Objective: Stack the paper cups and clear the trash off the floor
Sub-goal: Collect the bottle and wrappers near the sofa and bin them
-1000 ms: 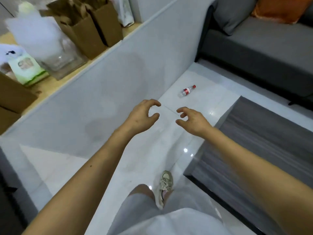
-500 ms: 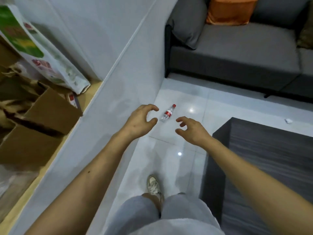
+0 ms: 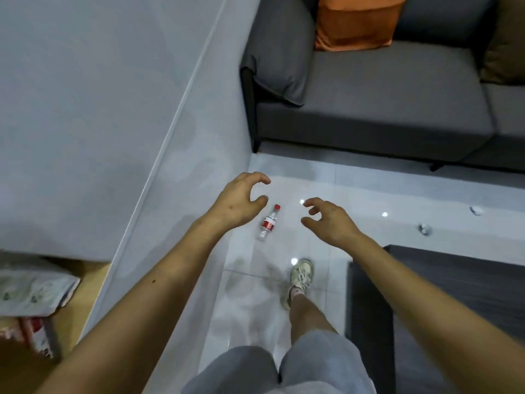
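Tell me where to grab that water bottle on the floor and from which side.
Grip the water bottle around its red-labelled middle, coming down from above with fingers across its width. It lies flat on the floor, cap toward the sofa, so only its top and sides are free.

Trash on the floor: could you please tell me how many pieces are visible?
3: a plastic bottle ahead of the shoe, a small scrap by the dark table, a second scrap farther right. Others may be hidden.
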`<move>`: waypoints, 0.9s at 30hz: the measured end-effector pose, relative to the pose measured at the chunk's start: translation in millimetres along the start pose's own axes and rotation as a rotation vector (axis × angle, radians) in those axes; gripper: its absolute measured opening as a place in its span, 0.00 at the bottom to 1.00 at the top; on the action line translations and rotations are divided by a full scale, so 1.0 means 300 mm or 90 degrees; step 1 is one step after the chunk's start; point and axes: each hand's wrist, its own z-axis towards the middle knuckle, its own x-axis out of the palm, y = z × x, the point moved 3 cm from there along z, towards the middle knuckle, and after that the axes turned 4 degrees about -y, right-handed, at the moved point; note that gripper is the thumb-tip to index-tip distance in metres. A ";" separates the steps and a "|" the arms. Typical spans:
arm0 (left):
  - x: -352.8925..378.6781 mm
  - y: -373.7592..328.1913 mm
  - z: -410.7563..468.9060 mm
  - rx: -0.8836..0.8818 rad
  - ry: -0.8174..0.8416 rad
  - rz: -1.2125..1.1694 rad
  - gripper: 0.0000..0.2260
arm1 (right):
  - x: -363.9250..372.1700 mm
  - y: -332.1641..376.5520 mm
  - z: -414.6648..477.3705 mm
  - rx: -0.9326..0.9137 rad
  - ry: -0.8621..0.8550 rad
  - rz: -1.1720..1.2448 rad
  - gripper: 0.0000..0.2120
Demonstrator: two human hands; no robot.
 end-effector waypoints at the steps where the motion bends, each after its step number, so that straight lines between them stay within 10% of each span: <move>1: -0.008 -0.004 0.057 -0.006 -0.001 0.000 0.15 | -0.022 0.008 0.063 -0.005 0.000 0.003 0.19; 12: 0.113 0.106 0.569 -0.010 0.003 0.038 0.16 | -0.006 -0.096 0.599 -0.021 0.005 0.006 0.18; 27: 1.118 1.005 1.108 0.051 0.040 0.084 0.19 | 0.851 -0.728 1.362 -0.091 0.033 -0.274 0.22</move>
